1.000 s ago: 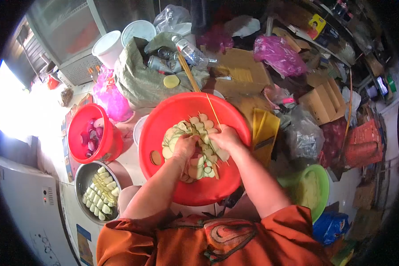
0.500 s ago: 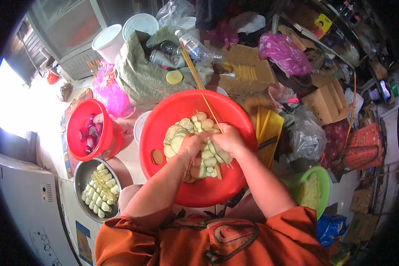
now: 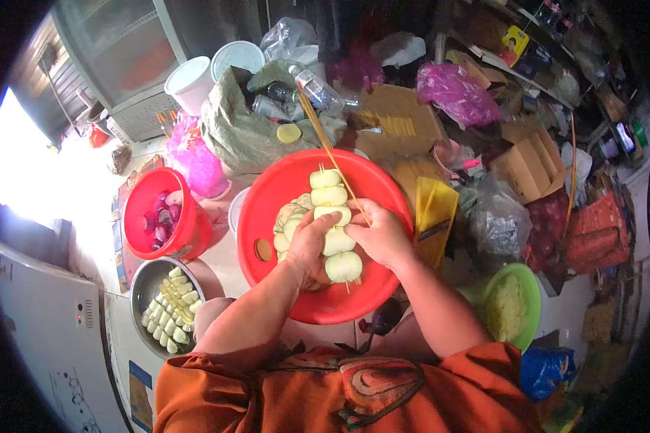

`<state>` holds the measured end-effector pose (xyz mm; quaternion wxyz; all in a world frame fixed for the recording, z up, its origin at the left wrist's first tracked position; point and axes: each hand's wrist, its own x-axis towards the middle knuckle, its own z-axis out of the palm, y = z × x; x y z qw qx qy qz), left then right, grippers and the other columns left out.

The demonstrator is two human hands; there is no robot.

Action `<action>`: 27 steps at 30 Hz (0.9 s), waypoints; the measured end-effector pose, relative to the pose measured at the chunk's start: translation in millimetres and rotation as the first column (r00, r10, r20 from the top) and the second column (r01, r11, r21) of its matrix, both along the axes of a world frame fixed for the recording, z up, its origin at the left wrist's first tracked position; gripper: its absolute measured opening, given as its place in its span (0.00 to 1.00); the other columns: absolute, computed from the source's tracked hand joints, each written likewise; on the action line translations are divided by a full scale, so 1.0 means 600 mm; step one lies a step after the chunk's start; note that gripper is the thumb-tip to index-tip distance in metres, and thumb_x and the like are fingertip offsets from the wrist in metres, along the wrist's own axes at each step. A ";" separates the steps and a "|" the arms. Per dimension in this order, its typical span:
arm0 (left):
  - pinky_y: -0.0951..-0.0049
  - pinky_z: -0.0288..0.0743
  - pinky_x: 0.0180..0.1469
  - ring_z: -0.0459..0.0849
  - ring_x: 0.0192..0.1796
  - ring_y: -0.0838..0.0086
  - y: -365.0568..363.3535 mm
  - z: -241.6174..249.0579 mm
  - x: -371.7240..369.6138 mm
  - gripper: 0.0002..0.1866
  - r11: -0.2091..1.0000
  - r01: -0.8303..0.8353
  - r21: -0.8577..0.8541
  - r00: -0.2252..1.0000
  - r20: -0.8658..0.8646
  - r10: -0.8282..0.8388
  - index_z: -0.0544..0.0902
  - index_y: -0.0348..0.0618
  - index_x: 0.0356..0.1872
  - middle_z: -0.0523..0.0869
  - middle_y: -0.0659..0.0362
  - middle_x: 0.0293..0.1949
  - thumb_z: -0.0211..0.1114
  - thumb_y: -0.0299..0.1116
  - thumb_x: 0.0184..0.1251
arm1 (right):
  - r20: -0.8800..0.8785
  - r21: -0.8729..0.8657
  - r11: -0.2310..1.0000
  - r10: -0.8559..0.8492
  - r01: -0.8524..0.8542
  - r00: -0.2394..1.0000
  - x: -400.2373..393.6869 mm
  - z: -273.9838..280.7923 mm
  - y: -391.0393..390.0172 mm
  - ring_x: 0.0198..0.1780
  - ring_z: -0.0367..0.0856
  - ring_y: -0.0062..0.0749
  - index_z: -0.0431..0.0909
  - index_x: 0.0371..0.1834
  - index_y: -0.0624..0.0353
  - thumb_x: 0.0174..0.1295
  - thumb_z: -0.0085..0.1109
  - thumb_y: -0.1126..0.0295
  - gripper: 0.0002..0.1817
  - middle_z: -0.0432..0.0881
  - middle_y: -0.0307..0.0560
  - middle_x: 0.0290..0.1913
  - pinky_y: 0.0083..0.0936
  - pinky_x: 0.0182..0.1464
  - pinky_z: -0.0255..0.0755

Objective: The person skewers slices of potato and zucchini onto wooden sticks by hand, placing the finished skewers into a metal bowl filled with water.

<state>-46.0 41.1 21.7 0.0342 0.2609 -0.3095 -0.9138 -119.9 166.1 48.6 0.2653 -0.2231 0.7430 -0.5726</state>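
Observation:
A red basin (image 3: 368, 303) sits in front of me, with a pile of pale green slices (image 3: 289, 216) at its left side. Above it, a skewered row of pale slices (image 3: 328, 195) runs away from me, stick tips showing at both ends. My left hand (image 3: 309, 242) is closed round the left side of this row, thumb on top. On the right side, my right hand (image 3: 379, 234) has its fingers against the row and also holds a bundle of long thin sticks (image 3: 318, 128) that slants up and left over the rim.
At the left stand a red bucket with purple pieces (image 3: 202, 229) and a metal bowl of skewered pale pieces (image 3: 139, 307). A green bowl (image 3: 533, 303) is at the right. Beyond are a sack (image 3: 227, 130), cardboard box (image 3: 412, 108) and pink bag (image 3: 455, 92).
The skewered row now lies lengthwise, turned up and clearly visible between my hands, where slices were bunched under them before. My hands have shifted slightly, and the view has moved a little.

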 end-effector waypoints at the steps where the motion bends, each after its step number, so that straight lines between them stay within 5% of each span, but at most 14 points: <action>1: 0.58 0.79 0.37 0.82 0.40 0.63 -0.004 0.004 0.007 0.18 0.999 0.020 0.035 1.000 -0.006 -0.020 0.71 0.47 0.53 0.80 0.56 0.42 0.60 0.34 0.62 | 0.046 -0.071 0.997 0.013 -0.009 0.999 0.004 0.004 0.004 0.41 0.81 0.27 0.70 0.55 0.66 0.55 0.57 0.77 0.22 0.82 0.48 0.40 0.24 0.45 0.74; 5: 0.55 0.77 0.39 0.81 0.38 0.63 -0.047 0.045 0.040 0.17 0.981 0.088 0.172 0.995 -0.055 -0.080 0.74 0.49 0.48 0.81 0.56 0.38 0.59 0.44 0.61 | 0.111 -0.178 0.984 0.013 0.007 0.994 0.026 0.056 0.018 0.43 0.80 0.28 0.71 0.54 0.66 0.57 0.59 0.74 0.21 0.81 0.49 0.41 0.23 0.48 0.73; 6: 0.57 0.79 0.44 0.83 0.38 0.60 -0.068 0.059 0.052 0.23 0.983 0.095 0.157 0.992 -0.098 -0.081 0.76 0.42 0.48 0.83 0.51 0.38 0.56 0.49 0.61 | 0.079 -0.150 0.989 0.012 0.000 0.997 0.029 0.064 0.021 0.42 0.80 0.28 0.72 0.54 0.65 0.56 0.60 0.72 0.21 0.81 0.49 0.41 0.23 0.48 0.73; 8: 0.59 0.80 0.40 0.84 0.35 0.61 -0.119 0.102 0.081 0.23 0.997 -0.074 -0.003 0.977 -0.203 0.072 0.77 0.41 0.47 0.84 0.51 0.35 0.56 0.50 0.61 | 0.007 -0.074 0.997 -0.022 0.023 1.000 0.035 0.061 0.024 0.24 0.69 0.12 0.73 0.52 0.62 0.54 0.60 0.68 0.21 0.81 0.40 0.34 0.10 0.25 0.62; 10: 0.62 0.81 0.38 0.84 0.34 0.63 -0.186 0.130 0.126 0.23 0.977 -0.201 -0.074 0.961 -0.208 0.182 0.77 0.41 0.45 0.84 0.51 0.33 0.58 0.50 0.60 | -0.147 -0.120 0.988 0.083 -0.101 0.986 0.034 0.046 0.023 0.20 0.65 0.11 0.73 0.52 0.62 0.54 0.59 0.68 0.20 0.81 0.40 0.31 0.11 0.22 0.60; 12: 0.63 0.81 0.38 0.84 0.32 0.63 -0.252 0.154 0.204 0.23 0.949 -0.273 -0.158 0.919 -0.333 0.209 0.76 0.40 0.47 0.84 0.52 0.33 0.60 0.48 0.58 | 0.125 -0.067 0.995 0.081 -0.073 0.989 0.053 0.055 0.020 0.17 0.64 0.11 0.73 0.52 0.61 0.55 0.57 0.69 0.20 0.81 0.41 0.32 0.10 0.19 0.58; 14: 0.64 0.81 0.39 0.84 0.36 0.64 -0.313 0.143 0.295 0.25 0.891 -0.401 -0.214 0.883 -0.349 0.314 0.74 0.40 0.50 0.83 0.51 0.38 0.61 0.46 0.57 | 0.158 -0.032 0.998 0.058 -0.053 0.986 0.073 0.050 0.009 0.15 0.62 0.10 0.72 0.51 0.61 0.56 0.57 0.70 0.18 0.81 0.42 0.31 0.09 0.15 0.55; 19: 0.70 0.80 0.37 0.81 0.39 0.72 -0.423 0.028 0.540 0.20 0.642 -0.585 -0.495 0.779 -0.123 0.615 0.72 0.41 0.52 0.80 0.58 0.41 0.61 0.32 0.58 | 0.253 -0.001 0.994 0.103 -0.106 0.962 0.121 0.030 -0.021 0.14 0.61 0.10 0.71 0.50 0.66 0.58 0.55 0.75 0.16 0.80 0.42 0.29 0.08 0.14 0.53; 27: 0.66 0.79 0.39 0.82 0.36 0.67 -0.457 -0.243 0.724 0.20 0.641 -0.585 -0.497 0.583 0.291 0.758 0.74 0.39 0.49 0.80 0.55 0.39 0.61 0.31 0.53 | 0.324 0.136 0.986 0.043 -0.091 0.945 0.178 0.026 -0.053 0.12 0.61 0.11 0.71 0.48 0.65 0.57 0.55 0.77 0.15 0.80 0.47 0.29 0.08 0.13 0.53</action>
